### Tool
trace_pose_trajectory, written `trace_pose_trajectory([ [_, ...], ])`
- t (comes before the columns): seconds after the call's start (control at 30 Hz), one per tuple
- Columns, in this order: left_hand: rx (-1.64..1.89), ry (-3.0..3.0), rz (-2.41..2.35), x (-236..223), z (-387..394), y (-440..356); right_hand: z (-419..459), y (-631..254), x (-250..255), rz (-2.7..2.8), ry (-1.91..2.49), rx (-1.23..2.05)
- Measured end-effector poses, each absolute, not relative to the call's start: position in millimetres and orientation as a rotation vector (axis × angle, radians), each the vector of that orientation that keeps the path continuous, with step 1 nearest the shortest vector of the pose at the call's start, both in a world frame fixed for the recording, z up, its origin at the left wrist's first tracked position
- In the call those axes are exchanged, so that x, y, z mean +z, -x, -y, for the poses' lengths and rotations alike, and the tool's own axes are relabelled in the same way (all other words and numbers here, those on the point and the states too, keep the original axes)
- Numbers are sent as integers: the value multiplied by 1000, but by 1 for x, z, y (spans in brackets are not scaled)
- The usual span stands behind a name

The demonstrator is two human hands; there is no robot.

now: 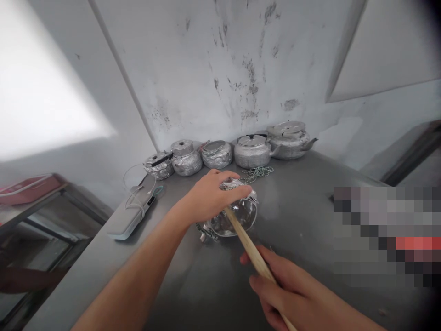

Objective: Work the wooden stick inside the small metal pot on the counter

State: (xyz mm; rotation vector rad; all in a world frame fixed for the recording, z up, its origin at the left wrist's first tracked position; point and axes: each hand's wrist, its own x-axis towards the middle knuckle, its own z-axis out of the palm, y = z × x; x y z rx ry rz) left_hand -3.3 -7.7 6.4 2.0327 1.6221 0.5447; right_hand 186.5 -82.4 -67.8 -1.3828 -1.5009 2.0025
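Observation:
A dented, shiny metal pot [247, 214] lies tipped on the grey table, its round mouth facing me. My left hand [208, 195] is closed over the pot's upper left side, thumb and fingers reaching across the top; the fingertips are partly hidden. In my right hand [285, 287] is a pale wooden stick [251, 246], gripped at its near part. Its far end reaches the pot's mouth below my left hand, and I cannot tell how deep it goes. A green-and-white cord [208, 231] shows at the pot's lower left.
Along the wall stand several battered metal kettles, among them a lidded one [252, 151] and a larger spouted one [291, 140]. More cord [259, 173] lies before them. A flat grey device [128, 217] with a white cable rests left. A red container [31, 188] sits on a side shelf.

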Motion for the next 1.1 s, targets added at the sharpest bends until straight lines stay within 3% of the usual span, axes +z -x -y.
trace_pose_trajectory([
  [0.37,548,-2034,-1618,9,10,1,82,-190,-55,1356,1416,2051],
  [0.63,547,-2047,-1608,8,8,2,77,-188,-68,1461,1166,2058],
  [1.1,551,-2050,-1610,7,8,2,80,-188,-59,1471,1453,2027],
])
